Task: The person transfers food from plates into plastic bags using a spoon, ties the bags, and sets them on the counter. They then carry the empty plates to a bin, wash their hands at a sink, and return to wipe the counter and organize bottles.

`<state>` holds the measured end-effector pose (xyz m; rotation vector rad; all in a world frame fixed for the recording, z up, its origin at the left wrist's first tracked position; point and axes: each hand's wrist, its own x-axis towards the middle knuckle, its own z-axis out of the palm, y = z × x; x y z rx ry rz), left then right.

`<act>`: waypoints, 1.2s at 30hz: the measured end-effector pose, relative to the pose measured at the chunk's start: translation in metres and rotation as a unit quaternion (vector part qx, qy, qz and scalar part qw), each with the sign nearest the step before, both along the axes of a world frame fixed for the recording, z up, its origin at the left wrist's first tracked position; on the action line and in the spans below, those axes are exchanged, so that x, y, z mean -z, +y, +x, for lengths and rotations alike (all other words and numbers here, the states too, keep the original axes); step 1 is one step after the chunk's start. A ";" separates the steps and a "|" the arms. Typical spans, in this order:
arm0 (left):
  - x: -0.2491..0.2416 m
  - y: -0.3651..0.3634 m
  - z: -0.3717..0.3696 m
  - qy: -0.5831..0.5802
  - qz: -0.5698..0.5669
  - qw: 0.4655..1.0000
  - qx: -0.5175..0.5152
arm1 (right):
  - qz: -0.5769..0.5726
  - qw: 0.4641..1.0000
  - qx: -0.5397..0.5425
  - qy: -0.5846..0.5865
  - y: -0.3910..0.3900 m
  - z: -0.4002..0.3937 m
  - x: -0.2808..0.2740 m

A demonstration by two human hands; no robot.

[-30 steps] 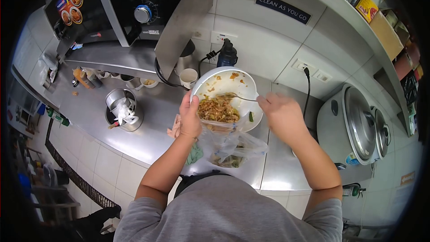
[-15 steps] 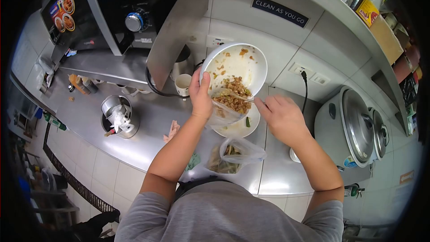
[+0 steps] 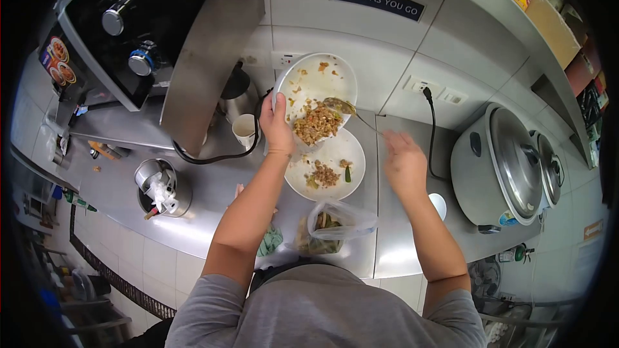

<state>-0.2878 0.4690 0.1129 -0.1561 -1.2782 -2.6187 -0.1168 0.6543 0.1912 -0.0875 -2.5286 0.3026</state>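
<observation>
My left hand (image 3: 276, 127) grips the left rim of a white bowl (image 3: 332, 72), which is tilted over a white plate (image 3: 356, 154). Chopped brown food (image 3: 317, 122) lies toward the bowl's lower edge. From the right, my right hand (image 3: 403, 158), somewhat blurred, has its fingers closed on the handle of a metal spoon (image 3: 340, 106), whose head is inside the bowl. Some of the same food (image 3: 324, 174) and a green piece (image 3: 347, 174) are on the plate. Nearer my body is a clear plastic bag (image 3: 322, 231) with greenish-brown contents.
Metal pots (image 3: 158, 183) holding white crumpled plastic stand on the left counter. A white cup (image 3: 244, 130) and a kettle (image 3: 237, 92) are beyond my left hand. Large lidded cookers (image 3: 496, 161) stand at right, near a small white bowl (image 3: 438, 206). A green cloth (image 3: 270, 241) lies near the edge.
More food now shows on the plate. The spoon head has moved to the bowl's upper right side, and my right hand has shifted slightly. The whole view has turned a little.
</observation>
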 end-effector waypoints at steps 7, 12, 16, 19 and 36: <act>0.014 0.008 0.005 -0.027 -0.028 0.999 0.003 | -0.063 0.997 0.033 -0.009 0.012 -0.017 0.033; 0.015 0.008 0.014 -0.059 0.025 0.998 0.007 | -0.161 0.986 0.031 0.012 0.015 -0.011 0.035; 0.012 0.010 0.020 -0.061 0.029 0.998 -0.010 | -0.214 0.975 0.061 0.008 0.007 0.003 0.035; -0.004 0.008 0.023 -0.068 0.054 0.996 -0.001 | -0.458 0.885 0.081 0.027 0.008 0.007 0.052; -0.072 0.010 0.040 -0.020 0.086 0.994 0.070 | -0.840 0.537 -0.019 -0.074 -0.021 -0.085 0.113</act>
